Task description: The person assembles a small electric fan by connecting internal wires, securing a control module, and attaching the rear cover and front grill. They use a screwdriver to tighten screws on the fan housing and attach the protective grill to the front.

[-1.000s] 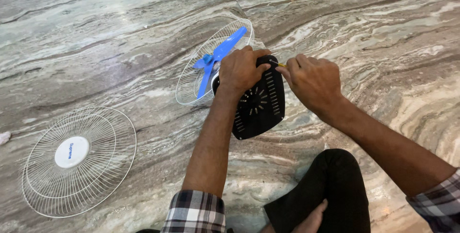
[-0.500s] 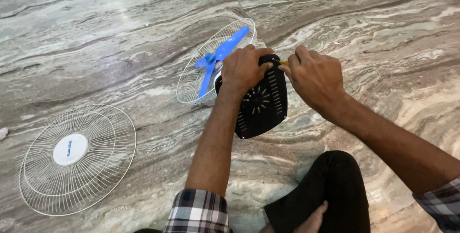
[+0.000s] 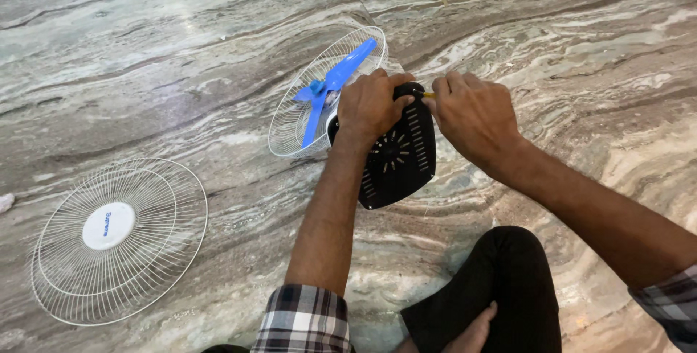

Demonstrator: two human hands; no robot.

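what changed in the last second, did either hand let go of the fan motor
Neither let go. The left hand still grips the top of the black motor housing, and the right hand still pinches a small yellow-tipped tool at its top edge, shifting only slightly. The blue blade, rear guard and loose front guard stayed put.

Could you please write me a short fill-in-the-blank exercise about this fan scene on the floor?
1. The left hand rests on top of the ____ motor housing.
2. The fan blades inside the rear grille are ____ in colour.
3. The loose front grille lies on the marble ____.
4. The right hand pinches a small ____ tool tip.

Missing words: black; blue; floor; yellow
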